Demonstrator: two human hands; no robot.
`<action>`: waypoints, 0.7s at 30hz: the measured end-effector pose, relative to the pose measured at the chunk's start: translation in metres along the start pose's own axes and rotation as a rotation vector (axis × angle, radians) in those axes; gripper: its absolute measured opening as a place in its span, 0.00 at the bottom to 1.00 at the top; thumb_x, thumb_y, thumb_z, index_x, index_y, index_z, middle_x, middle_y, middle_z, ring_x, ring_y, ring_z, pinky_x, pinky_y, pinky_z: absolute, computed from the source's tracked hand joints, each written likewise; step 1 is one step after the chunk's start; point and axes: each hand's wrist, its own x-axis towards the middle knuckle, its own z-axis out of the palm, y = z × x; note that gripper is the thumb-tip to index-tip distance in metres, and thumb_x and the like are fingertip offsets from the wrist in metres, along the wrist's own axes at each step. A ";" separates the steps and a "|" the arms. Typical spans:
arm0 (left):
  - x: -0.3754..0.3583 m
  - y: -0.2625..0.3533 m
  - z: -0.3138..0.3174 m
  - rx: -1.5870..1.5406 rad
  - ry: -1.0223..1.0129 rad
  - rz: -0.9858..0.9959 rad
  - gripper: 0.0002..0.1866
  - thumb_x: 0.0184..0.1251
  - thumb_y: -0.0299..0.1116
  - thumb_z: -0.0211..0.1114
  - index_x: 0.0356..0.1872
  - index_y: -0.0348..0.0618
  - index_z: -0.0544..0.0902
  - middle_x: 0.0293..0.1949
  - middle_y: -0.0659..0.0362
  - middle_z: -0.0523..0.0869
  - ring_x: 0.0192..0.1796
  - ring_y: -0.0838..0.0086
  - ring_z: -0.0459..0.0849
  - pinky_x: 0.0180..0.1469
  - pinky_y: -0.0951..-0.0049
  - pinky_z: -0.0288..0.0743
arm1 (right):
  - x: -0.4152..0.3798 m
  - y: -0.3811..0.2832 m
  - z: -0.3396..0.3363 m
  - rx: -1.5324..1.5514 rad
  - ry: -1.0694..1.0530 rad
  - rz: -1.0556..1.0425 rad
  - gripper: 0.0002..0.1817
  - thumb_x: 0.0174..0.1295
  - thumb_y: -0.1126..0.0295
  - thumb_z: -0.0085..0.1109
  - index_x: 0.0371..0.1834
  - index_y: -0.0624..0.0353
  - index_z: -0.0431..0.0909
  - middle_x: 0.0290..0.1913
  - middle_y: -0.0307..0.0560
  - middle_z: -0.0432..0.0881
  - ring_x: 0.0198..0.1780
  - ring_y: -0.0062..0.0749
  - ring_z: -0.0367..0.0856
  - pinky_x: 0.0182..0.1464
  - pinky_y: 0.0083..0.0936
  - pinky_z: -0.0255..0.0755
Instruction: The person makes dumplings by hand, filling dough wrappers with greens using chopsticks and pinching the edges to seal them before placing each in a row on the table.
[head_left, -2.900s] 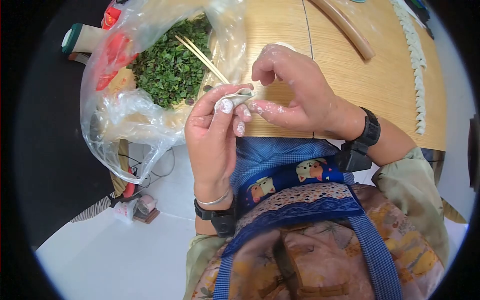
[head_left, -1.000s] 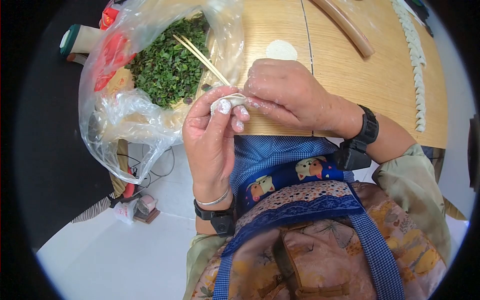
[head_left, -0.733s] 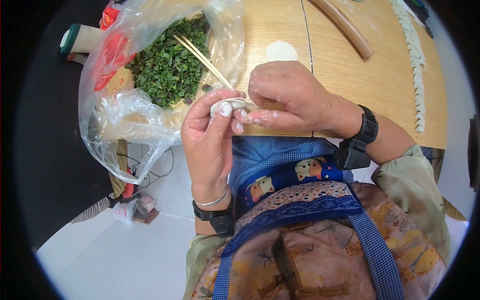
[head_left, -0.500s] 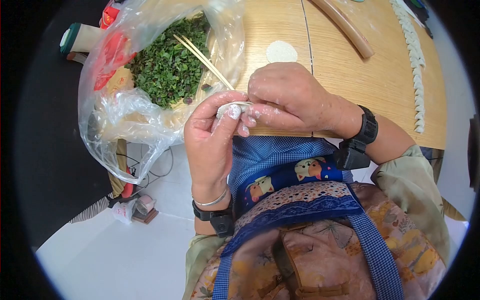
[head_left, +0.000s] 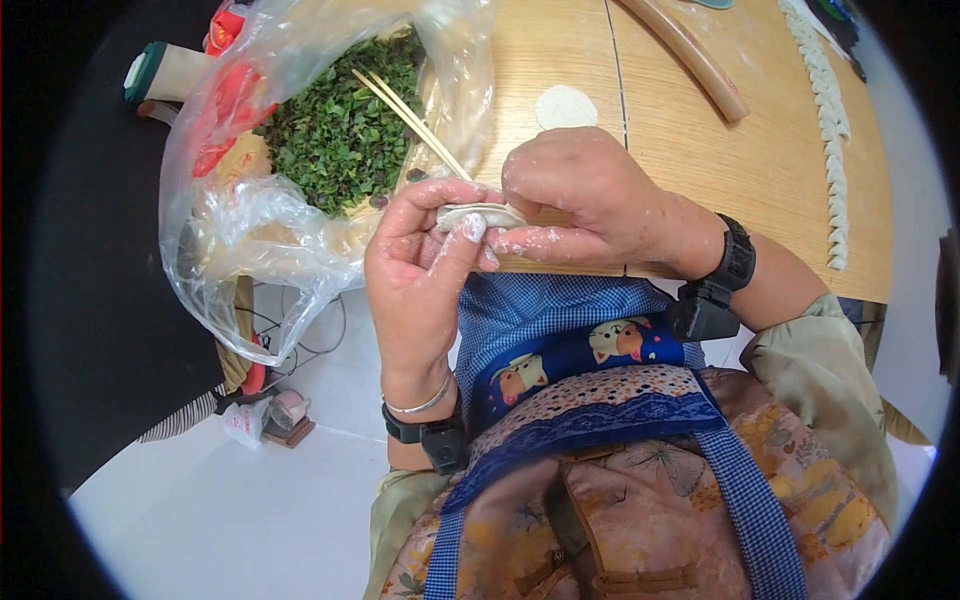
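A folded dumpling (head_left: pixel 480 213) of pale dough lies across the fingers of my left hand (head_left: pixel 425 250), with the floury thumb pressed on its front. My right hand (head_left: pixel 580 195) pinches the dumpling's right end between thumb and curled forefinger. Both hands are dusted with flour. Just beyond my right hand a round dough wrapper (head_left: pixel 566 107) lies flat on the wooden table. To the left, chopped green filling (head_left: pixel 340 130) sits in a clear plastic bag (head_left: pixel 205 225), and a pair of chopsticks (head_left: pixel 420 130) rests in it, tips in the greens.
A wooden rolling pin (head_left: pixel 690 60) lies at the back of the table (head_left: pixel 740 190). Along the right edge runs a row of finished dumplings (head_left: pixel 832 130). Cables and a small bag (head_left: pixel 245 422) are on the floor at the lower left.
More of the dumpling's folded edge shows now between my hands. My right thumb and forefinger have shifted slightly along its right end, and the left fingers have opened a little around it.
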 end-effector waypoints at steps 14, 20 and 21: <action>0.002 0.002 -0.003 0.062 -0.055 0.043 0.12 0.67 0.15 0.57 0.50 0.32 0.75 0.47 0.52 0.84 0.41 0.79 0.84 0.39 0.83 0.77 | 0.000 0.004 0.003 0.005 0.000 -0.053 0.08 0.60 0.64 0.61 0.31 0.56 0.77 0.24 0.49 0.76 0.27 0.48 0.78 0.29 0.39 0.70; -0.002 0.004 -0.004 0.163 -0.090 0.030 0.12 0.66 0.16 0.57 0.50 0.32 0.75 0.46 0.53 0.84 0.40 0.79 0.84 0.39 0.83 0.77 | 0.000 -0.001 -0.005 -0.035 -0.085 0.027 0.09 0.60 0.64 0.61 0.27 0.55 0.75 0.20 0.48 0.74 0.25 0.48 0.76 0.26 0.39 0.68; -0.002 0.004 -0.005 0.163 -0.089 0.029 0.12 0.66 0.16 0.57 0.50 0.32 0.75 0.46 0.53 0.84 0.40 0.79 0.84 0.39 0.83 0.77 | 0.000 0.000 -0.003 -0.035 -0.086 0.028 0.09 0.60 0.64 0.61 0.27 0.55 0.75 0.20 0.48 0.74 0.25 0.48 0.76 0.26 0.39 0.68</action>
